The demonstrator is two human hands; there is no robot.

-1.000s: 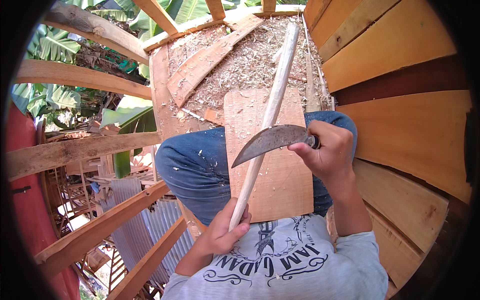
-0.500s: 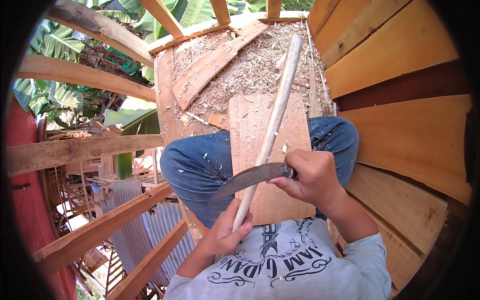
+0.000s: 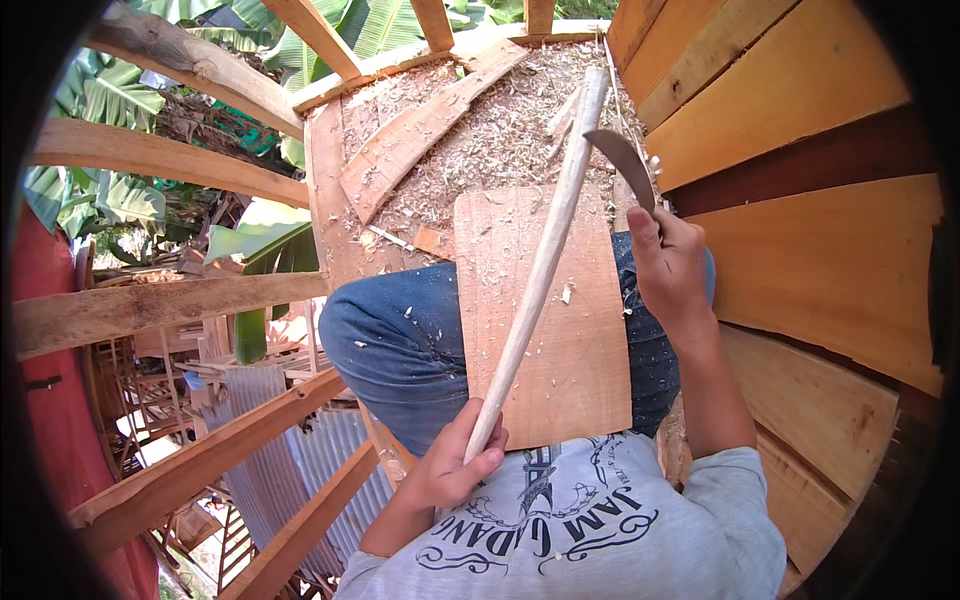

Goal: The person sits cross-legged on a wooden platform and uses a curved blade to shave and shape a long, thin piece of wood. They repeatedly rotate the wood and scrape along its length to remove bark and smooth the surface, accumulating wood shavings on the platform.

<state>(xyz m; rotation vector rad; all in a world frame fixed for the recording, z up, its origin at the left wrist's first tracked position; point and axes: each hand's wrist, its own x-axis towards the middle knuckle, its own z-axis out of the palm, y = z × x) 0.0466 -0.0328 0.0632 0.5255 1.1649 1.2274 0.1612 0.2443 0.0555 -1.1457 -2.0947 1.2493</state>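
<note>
My left hand [image 3: 462, 455] is closed round the near end of a long pale wooden stick [image 3: 545, 255]. The stick slants up and away to the right, its far end greyer. A wooden board [image 3: 550, 330] lies across my lap beneath it. My right hand [image 3: 672, 262], off to the right of the board, grips a knife with a curved dark blade [image 3: 625, 165]. The blade points away from me, its tip at or very near the stick's far part; whether they touch I cannot tell. The knife's handle is hidden in my fist.
Wood shavings [image 3: 510, 120] cover the floor ahead, with a loose plank [image 3: 430, 130] lying on them. A wall of wooden boards [image 3: 810, 270] rises close on my right. Wooden rails [image 3: 170, 310] run along the left, with corrugated metal sheets [image 3: 330, 470] below and banana leaves [image 3: 350, 40] beyond.
My right hand has carried the knife from the stick's near part, away and to the right, up to its far part. The blade has turned from pointing left to pointing away. My left hand stays put.
</note>
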